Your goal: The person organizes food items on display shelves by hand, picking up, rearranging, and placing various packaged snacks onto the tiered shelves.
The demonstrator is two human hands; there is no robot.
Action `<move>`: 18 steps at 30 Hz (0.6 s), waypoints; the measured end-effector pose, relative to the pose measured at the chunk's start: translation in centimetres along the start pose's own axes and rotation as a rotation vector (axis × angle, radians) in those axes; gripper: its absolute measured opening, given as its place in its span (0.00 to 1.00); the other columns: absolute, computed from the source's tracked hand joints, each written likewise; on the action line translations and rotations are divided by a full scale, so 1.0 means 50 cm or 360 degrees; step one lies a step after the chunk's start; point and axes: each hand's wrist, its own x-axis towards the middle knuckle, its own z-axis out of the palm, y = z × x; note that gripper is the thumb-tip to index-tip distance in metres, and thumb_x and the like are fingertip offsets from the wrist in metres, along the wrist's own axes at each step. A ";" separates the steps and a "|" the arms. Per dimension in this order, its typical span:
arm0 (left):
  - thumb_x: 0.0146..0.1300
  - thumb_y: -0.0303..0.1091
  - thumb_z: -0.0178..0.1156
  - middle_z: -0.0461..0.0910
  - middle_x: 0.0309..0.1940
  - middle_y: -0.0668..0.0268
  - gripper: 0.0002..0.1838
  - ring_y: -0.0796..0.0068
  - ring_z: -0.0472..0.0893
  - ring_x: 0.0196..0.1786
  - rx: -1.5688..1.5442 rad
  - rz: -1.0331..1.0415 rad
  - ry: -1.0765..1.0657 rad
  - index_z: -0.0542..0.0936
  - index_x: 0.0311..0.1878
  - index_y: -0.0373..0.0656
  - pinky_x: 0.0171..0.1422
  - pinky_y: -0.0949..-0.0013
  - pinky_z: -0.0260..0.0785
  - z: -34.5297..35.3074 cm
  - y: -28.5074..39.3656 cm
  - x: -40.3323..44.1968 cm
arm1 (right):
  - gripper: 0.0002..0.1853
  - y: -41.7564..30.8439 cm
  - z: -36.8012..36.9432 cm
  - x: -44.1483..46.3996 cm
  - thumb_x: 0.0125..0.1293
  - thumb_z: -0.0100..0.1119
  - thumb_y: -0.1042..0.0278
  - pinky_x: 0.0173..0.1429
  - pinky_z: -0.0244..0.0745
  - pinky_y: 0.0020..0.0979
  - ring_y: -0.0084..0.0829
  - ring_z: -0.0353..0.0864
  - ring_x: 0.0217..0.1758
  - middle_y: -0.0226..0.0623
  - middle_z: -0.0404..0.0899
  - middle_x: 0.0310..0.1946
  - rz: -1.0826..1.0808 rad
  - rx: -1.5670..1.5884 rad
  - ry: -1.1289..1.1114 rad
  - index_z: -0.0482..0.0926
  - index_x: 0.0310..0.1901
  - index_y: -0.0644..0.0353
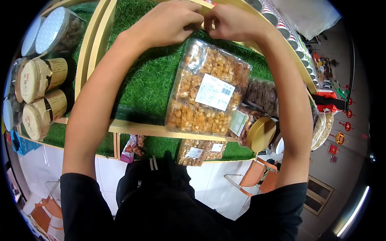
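Left grip (180,21) and right grip (231,23) sit close together, fingers curled narrow; contents cannot be determined. Labelled snack pack (192,84) lies just wearer-side of both, on green matting (142,82).

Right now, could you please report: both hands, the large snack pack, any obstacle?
Left hand and right hand close together, grip unclear. Large snack pack: label up, not held. Gold-lidded jar beside its near right corner.

Pale floor tiles (206,176) show below, with orange chairs (250,172) left and right. Red ornaments (339,138) dot the grey wall (348,168); 1 bright strip light (364,211) shines lower right.
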 end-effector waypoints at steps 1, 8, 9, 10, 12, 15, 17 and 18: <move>0.49 0.26 0.61 0.75 0.31 0.55 0.05 0.52 0.77 0.36 0.0020 0.0112 0.0054 0.77 0.31 0.39 0.42 0.56 0.70 -0.002 0.001 0.002 | 0.10 -0.002 0.000 0.000 0.51 0.58 0.67 0.39 0.75 0.44 0.47 0.80 0.32 0.54 0.80 0.25 0.0007 0.0007 -0.0005 0.79 0.31 0.66; 0.47 0.25 0.61 0.77 0.32 0.55 0.05 0.51 0.78 0.38 -0.0062 0.0042 0.0094 0.79 0.29 0.38 0.43 0.56 0.71 -0.009 0.009 0.008 | 0.10 -0.011 -0.003 0.007 0.51 0.60 0.68 0.39 0.75 0.41 0.45 0.80 0.33 0.50 0.80 0.27 -0.0140 0.0078 0.0038 0.77 0.31 0.67; 0.47 0.25 0.61 0.77 0.32 0.55 0.05 0.51 0.78 0.38 -0.0073 0.0032 0.0087 0.79 0.29 0.38 0.43 0.56 0.72 -0.011 0.010 0.009 | 0.10 -0.014 -0.009 0.006 0.51 0.60 0.68 0.39 0.75 0.40 0.44 0.80 0.33 0.49 0.80 0.27 -0.0074 0.0072 0.0013 0.77 0.31 0.67; 0.47 0.25 0.61 0.77 0.32 0.55 0.05 0.51 0.78 0.38 -0.0073 0.0037 0.0085 0.79 0.29 0.38 0.43 0.56 0.72 -0.012 0.011 0.011 | 0.10 -0.017 -0.013 0.005 0.51 0.60 0.68 0.40 0.75 0.40 0.42 0.80 0.34 0.48 0.80 0.27 -0.0007 0.0066 -0.0012 0.77 0.31 0.68; 0.47 0.24 0.61 0.77 0.32 0.55 0.05 0.51 0.78 0.39 -0.0057 0.0026 0.0083 0.79 0.30 0.38 0.44 0.56 0.71 -0.015 0.013 0.012 | 0.11 -0.012 -0.018 0.004 0.52 0.60 0.68 0.39 0.75 0.38 0.40 0.80 0.32 0.47 0.80 0.26 0.0034 0.0136 -0.0048 0.77 0.32 0.68; 0.47 0.25 0.61 0.77 0.32 0.55 0.05 0.51 0.78 0.39 -0.0030 0.0116 0.0143 0.78 0.30 0.37 0.45 0.56 0.71 -0.017 0.013 0.014 | 0.11 -0.006 -0.028 0.006 0.54 0.60 0.68 0.37 0.76 0.35 0.36 0.80 0.30 0.45 0.80 0.25 0.0153 0.0290 -0.0146 0.78 0.32 0.70; 0.48 0.25 0.61 0.77 0.32 0.55 0.06 0.51 0.78 0.40 -0.0013 0.0114 0.0131 0.78 0.31 0.37 0.46 0.56 0.71 -0.022 0.016 0.016 | 0.12 -0.005 -0.034 0.008 0.55 0.60 0.68 0.36 0.76 0.34 0.34 0.80 0.29 0.43 0.80 0.25 0.0231 0.0378 -0.0210 0.78 0.32 0.71; 0.49 0.26 0.61 0.77 0.33 0.55 0.06 0.51 0.77 0.40 -0.0005 0.0106 0.0116 0.77 0.32 0.38 0.48 0.56 0.70 -0.023 0.015 0.017 | 0.12 -0.003 -0.036 0.008 0.56 0.59 0.68 0.35 0.76 0.32 0.32 0.81 0.29 0.43 0.80 0.25 0.0235 0.0436 -0.0245 0.78 0.32 0.72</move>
